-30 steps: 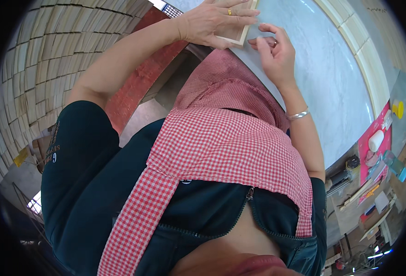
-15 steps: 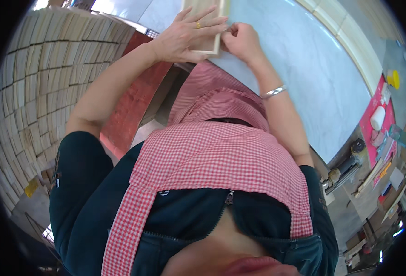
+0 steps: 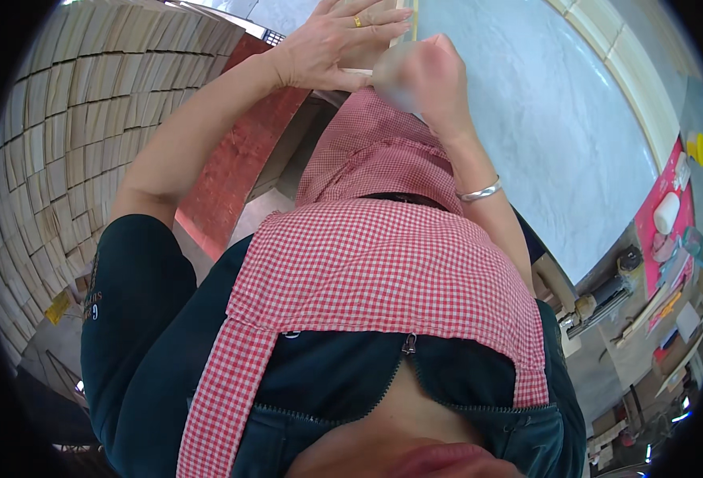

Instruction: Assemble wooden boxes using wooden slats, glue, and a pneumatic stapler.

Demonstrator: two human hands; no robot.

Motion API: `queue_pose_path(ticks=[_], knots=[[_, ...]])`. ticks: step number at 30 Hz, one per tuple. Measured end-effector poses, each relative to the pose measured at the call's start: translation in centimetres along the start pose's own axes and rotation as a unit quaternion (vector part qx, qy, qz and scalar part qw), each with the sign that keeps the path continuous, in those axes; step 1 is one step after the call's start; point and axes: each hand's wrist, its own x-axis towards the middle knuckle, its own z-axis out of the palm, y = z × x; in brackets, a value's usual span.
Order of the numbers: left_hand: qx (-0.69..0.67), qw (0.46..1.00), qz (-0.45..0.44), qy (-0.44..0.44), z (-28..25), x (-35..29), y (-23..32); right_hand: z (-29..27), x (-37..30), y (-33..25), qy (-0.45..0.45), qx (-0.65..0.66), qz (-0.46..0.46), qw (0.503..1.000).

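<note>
Near the top of the head view, my left hand (image 3: 331, 44) lies with fingers stretched across a shallow pale wooden tray or frame (image 3: 413, 22). Its thumb rests by the near edge, and a yellow ring circles one finger. My right hand (image 3: 439, 84), a silver bangle on its wrist, is curled closed beside the tray's near right corner. Motion smears its fingers, and a beige-grey blur at them may be something held, which I cannot make out. The hands and the picture's upper edge hide much of the tray.
The tray is at the edge of a white marbled tabletop (image 3: 542, 143). Stacked pale wooden pieces (image 3: 73, 135) rise at the left beside a red board (image 3: 244, 151). At the right, a white bottle (image 3: 667, 213) lies on a pink surface, near a yellow round item (image 3: 696, 149) and scattered tools.
My right hand has gone from a pinch at the tray's right edge to a blurred, closed pose nearer me. My left hand stays spread on the tray; the view has shifted slightly.
</note>
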Motion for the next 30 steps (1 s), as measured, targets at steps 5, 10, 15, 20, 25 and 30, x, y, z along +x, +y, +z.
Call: queue_pose_path(ticks=[5,10,15,20,25,30], knots=[[-0.029,0.998,-0.041,-0.038,-0.6,0.2,0.7,-0.2,0.2,1.1,0.004,0.002,0.01,1.0],[-0.047,0.998,-0.029,-0.017,-0.5,0.0,0.6,-0.3,0.5,1.1,-0.012,0.049,0.028,0.998],[-0.054,0.998,-0.031,-0.019,-0.5,0.0,0.5,-0.4,-0.4,-0.2,-0.028,-0.001,0.033,0.999],[-0.06,0.998,-0.028,0.01,0.2,-0.3,0.4,0.1,-2.1,0.0,-0.038,-0.106,-0.052,0.992],[-0.058,0.998,-0.041,-0.001,0.1,0.1,0.7,0.9,-2.8,0.2,0.019,-0.204,-0.175,0.963],[-0.025,0.998,0.009,0.059,1.2,0.6,0.3,-2.3,-5.1,-1.5,0.046,-0.281,-0.102,0.953]])
